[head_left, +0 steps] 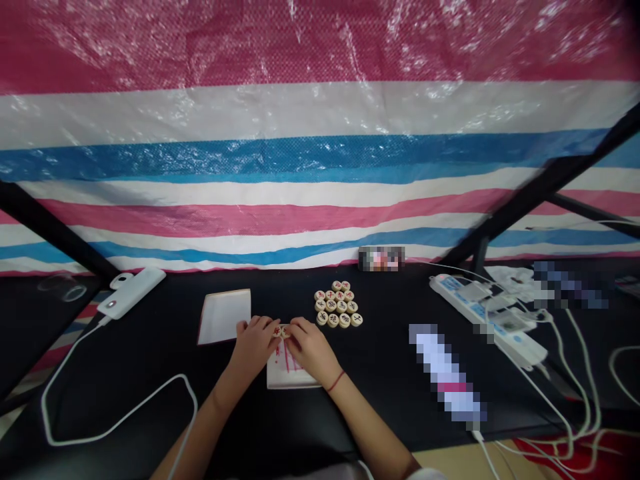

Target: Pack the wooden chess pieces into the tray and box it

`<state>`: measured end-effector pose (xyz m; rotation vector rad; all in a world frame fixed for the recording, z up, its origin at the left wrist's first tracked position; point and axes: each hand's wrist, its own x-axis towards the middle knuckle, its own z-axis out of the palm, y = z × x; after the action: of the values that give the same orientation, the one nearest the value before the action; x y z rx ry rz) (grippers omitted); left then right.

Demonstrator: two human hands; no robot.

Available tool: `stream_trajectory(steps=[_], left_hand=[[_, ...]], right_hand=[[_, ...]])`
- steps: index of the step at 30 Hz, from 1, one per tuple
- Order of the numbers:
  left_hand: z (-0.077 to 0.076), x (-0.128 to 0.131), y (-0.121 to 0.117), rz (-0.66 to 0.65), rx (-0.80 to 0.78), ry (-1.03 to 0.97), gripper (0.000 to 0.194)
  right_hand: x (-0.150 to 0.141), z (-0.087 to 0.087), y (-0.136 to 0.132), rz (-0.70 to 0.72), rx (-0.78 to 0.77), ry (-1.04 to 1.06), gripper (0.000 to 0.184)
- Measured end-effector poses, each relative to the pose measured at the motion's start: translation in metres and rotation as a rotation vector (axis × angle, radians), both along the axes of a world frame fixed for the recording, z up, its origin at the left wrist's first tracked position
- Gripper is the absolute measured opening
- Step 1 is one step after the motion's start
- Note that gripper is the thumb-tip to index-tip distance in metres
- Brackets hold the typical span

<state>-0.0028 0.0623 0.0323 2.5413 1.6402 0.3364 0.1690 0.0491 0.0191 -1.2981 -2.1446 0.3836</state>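
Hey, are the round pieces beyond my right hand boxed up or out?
Out: the round pieces sit grouped on the black table, beyond the right hand, with no box wall around them.

Single head-worn view, facing forward and down, black table (165, 347) near, striped sheet (320, 110) beyond it

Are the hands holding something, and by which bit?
The left hand and right hand are at the outer sides of round, cream-coloured, red-marked pieces; whether they grip them or only touch them can't be told.
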Motion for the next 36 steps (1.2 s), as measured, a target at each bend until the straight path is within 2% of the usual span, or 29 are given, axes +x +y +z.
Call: stream_trajectory(steps=[5,9,12,14,15,18,22,29,36], left_hand=[[0.002,-0.001,-0.001,0.009,-0.038,0.016,0.028],[0.006,0.004,-0.001,0.026,-0.019,0.004,0.037],[0.008,0.01,0.001,-0.031,-0.032,-0.017,0.043],[0.007,0.014,0.003,-0.074,-0.053,-0.019,0.04],[0.005,0.016,0.003,-0.087,-0.063,-0.016,0.037],[-0.001,0.019,0.004,-0.097,-0.066,0.0,0.032],[-0.008,0.018,0.003,-0.094,-0.027,-0.005,0.032],[-0.005,0.015,0.0,-0.105,-0.026,-0.023,0.031],[-0.005,0.014,-0.001,-0.093,-0.024,-0.024,0.031]], right_hand=[[-0.002,-0.001,-0.001,0.005,0.041,-0.043,0.015],[0.017,0.011,0.009,-0.01,0.064,0.062,0.013],[0.047,0.025,0.037,-0.237,0.054,0.029,0.017],[0.067,0.033,0.061,-0.421,-0.05,-0.124,0.025],[0.076,0.036,0.074,-0.457,-0.128,-0.221,0.03],[0.094,0.04,0.105,-0.403,-0.297,-0.394,0.033],[0.101,0.037,0.129,-0.33,-0.397,-0.475,0.029],[0.099,0.042,0.144,-0.308,-0.497,-0.566,0.032],[0.096,0.053,0.145,-0.289,-0.539,-0.616,0.037]])
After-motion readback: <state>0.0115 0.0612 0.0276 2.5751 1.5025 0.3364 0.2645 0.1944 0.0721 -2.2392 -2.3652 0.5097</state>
